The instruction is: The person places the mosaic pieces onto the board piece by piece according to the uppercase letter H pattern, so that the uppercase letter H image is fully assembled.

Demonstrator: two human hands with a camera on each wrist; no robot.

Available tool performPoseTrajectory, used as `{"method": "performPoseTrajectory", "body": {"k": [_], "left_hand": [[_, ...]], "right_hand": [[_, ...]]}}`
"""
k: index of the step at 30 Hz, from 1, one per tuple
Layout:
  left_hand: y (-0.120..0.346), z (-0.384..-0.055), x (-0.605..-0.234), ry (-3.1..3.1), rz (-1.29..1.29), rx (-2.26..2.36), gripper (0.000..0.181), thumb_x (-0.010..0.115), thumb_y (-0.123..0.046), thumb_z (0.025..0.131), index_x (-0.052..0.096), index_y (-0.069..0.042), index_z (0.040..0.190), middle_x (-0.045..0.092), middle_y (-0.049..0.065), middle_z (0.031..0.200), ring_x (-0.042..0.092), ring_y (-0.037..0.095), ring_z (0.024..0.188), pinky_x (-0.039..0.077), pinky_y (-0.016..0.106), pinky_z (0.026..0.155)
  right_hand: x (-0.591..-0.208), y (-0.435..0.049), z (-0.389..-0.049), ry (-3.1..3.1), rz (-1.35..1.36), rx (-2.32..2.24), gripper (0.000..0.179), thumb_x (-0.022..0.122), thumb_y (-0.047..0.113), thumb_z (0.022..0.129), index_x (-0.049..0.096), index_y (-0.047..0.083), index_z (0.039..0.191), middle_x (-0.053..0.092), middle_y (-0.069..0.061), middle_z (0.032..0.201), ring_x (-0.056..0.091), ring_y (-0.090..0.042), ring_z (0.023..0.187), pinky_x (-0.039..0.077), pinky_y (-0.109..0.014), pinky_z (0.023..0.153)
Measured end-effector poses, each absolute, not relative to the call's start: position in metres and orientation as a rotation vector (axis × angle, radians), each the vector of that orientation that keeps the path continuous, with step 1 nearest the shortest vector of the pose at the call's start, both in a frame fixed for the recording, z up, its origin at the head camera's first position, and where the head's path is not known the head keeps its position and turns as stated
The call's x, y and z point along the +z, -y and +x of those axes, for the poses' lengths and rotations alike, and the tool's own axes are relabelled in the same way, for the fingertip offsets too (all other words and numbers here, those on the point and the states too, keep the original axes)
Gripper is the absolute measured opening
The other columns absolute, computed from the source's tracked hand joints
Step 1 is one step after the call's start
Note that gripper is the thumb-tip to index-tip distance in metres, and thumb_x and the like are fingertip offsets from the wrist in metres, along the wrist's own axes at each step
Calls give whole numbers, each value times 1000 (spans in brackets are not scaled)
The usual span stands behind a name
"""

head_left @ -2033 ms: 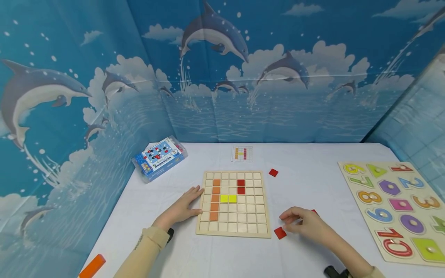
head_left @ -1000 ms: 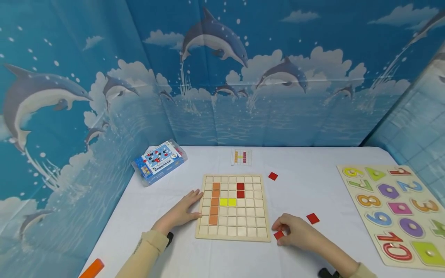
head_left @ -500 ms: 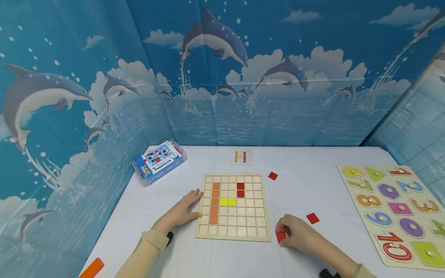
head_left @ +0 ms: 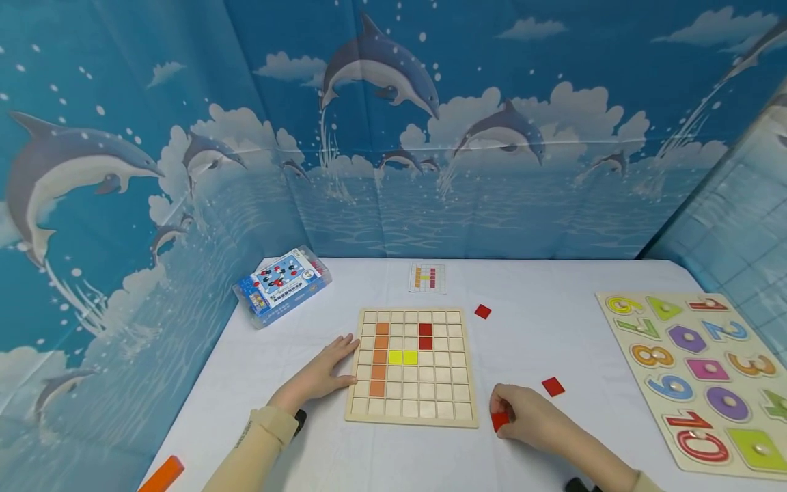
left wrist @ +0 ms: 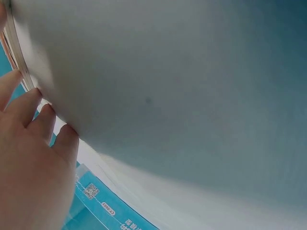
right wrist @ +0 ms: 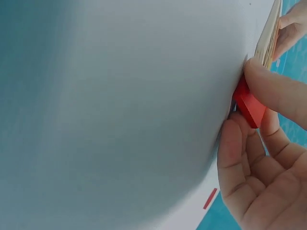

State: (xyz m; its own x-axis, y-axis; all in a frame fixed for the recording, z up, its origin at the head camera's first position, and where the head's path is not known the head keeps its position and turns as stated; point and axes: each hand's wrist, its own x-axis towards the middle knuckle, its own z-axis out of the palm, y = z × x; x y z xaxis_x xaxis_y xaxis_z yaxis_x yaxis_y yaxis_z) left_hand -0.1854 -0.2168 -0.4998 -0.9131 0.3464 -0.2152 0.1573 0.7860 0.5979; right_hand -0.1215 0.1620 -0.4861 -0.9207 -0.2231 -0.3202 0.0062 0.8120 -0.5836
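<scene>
A wooden grid board (head_left: 430, 410) lies mid-table, with an orange column, two yellow tiles (head_left: 403, 357) and two dark red tiles (head_left: 425, 337) set in its squares. My left hand (head_left: 318, 370) rests at the board's left edge, fingers extended and touching it. Right of the board, my right hand (head_left: 530, 417) pinches a red square tile (head_left: 500, 421) between thumb and fingers. In the right wrist view the same red tile (right wrist: 250, 106) is tilted in the grip. Other loose red tiles lie nearby: one (head_left: 553, 387) beyond the right hand, one (head_left: 482, 311) by the board's far right corner.
A small pattern card (head_left: 427, 278) lies behind the board. At the back left stands a blue boxed set (head_left: 283, 285). A number-and-shape peg puzzle (head_left: 695, 372) covers the right side. An orange object (head_left: 162, 474) shows at the front left edge.
My right hand has come down to the near red tile, taken hold of it and drawn it slightly right and nearer. The left hand has stayed at the board's edge.
</scene>
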Motion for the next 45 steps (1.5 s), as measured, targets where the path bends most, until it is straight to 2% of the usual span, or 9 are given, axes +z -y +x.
{"method": "performPoseTrajectory", "body": {"k": [10, 18, 22, 29, 45], "left_hand": [[217, -186, -501, -2655, 369, 854, 74, 72, -22, 90, 35, -12, 154, 24, 9, 164, 13, 35, 153, 19, 57, 122], [218, -187, -503, -2664, 376, 832, 74, 71, -23, 91, 34, -13, 154, 23, 9, 164, 13, 34, 153, 20, 57, 122], [218, -187, -503, -2664, 368, 833, 74, 71, -23, 90, 35, -13, 154, 23, 9, 164, 13, 34, 153, 20, 57, 121], [217, -186, -501, -2664, 354, 838, 74, 72, -22, 90, 35, -14, 154, 24, 9, 164, 14, 34, 153, 19, 57, 121], [217, -187, -502, -2662, 372, 838, 73, 72, -23, 90, 36, -13, 153, 24, 9, 164, 14, 35, 153, 21, 58, 121]], "right_hand": [[-481, -164, -133, -2587, -131, -1009, 30, 85, 8, 73, 57, 14, 83, 52, 0, 70, 49, -14, 68, 40, -21, 57], [-473, -152, -151, -2495, -109, -1307, 25, 80, 9, 79, 61, 10, 96, 58, -3, 85, 59, -15, 68, 52, -23, 60], [-473, -140, -162, -2479, -99, -1393, 28, 80, 12, 81, 62, 7, 101, 61, -4, 88, 60, -15, 70, 54, -24, 62], [-474, -115, -184, -2550, -116, -1401, 23, 78, 16, 83, 67, 10, 103, 64, -3, 93, 60, -14, 74, 51, -25, 66], [-482, -83, -210, -2536, -52, -1301, 10, 74, 13, 87, 68, 8, 92, 64, -4, 77, 59, -16, 64, 50, -23, 59]]}}
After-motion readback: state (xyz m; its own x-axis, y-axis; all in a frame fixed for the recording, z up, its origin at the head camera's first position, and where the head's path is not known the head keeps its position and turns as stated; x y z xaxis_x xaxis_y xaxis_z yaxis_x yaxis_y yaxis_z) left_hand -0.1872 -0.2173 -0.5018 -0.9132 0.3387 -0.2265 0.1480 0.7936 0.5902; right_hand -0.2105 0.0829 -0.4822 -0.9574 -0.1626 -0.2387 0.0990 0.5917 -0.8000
